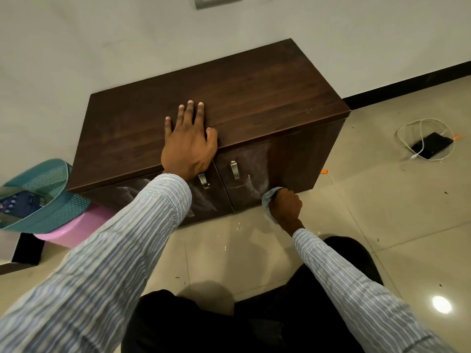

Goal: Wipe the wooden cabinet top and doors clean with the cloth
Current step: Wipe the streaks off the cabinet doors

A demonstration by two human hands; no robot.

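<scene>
A low dark wooden cabinet (244, 93) stands against the white wall, seen from above. My left hand (190, 142) lies flat on the front edge of its top, fingers spread, holding nothing. My right hand (286, 206) is closed on a light blue cloth (269, 198) and presses it against the lower right part of the right door (247, 179). Whitish dusty smears show on both doors; the right end of the front looks darker. Two metal handles (234, 169) sit near the gap between the doors. My left sleeve hides part of the left door.
A teal basket (51, 207) with a blue packet rests on a pink tub (74, 233) left of the cabinet. A black phone with a white cable (430, 146) lies on the tiled floor to the right. Crumbs dot the floor by the doors. My knees fill the bottom.
</scene>
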